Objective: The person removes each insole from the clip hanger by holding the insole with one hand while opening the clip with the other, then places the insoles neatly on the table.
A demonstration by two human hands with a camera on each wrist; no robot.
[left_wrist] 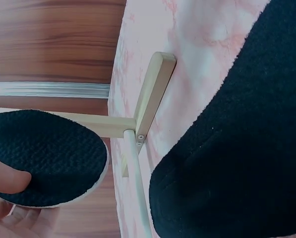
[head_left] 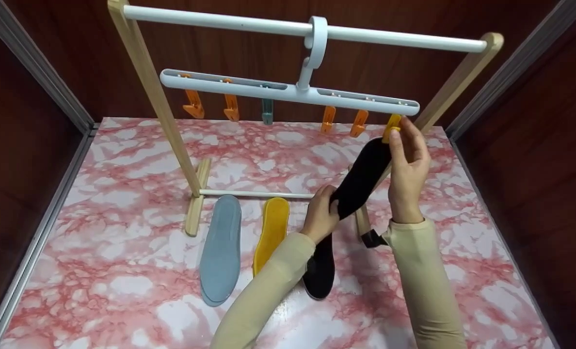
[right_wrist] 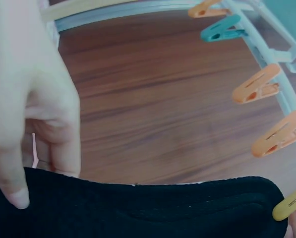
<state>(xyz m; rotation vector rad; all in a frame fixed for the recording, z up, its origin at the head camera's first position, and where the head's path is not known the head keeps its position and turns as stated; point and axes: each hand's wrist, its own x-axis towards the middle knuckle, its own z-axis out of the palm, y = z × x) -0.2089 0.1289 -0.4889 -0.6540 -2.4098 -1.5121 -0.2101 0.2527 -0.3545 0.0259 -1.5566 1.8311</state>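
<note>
A black insole (head_left: 363, 174) slants up toward the right end of a white clip hanger (head_left: 288, 94). My left hand (head_left: 321, 213) grips its lower end, the thumb lying on the dark face in the left wrist view. At the upper end, a yellow clothespin (head_left: 392, 127) overlaps the insole's edge, also visible in the right wrist view (right_wrist: 290, 203). My right hand (head_left: 409, 160) pinches this clothespin between thumb and fingers. Another black insole (head_left: 321, 276) lies on the table, partly hidden by my left forearm.
Orange clothespins (head_left: 231, 104) and a dark green clothespin (head_left: 267, 110) hang from the hanger. It hooks on the white bar of a wooden stand (head_left: 147, 92). Grey insoles (head_left: 220, 252) and a yellow insole (head_left: 272, 225) lie on the marbled table (head_left: 133, 286). Brown panels surround it.
</note>
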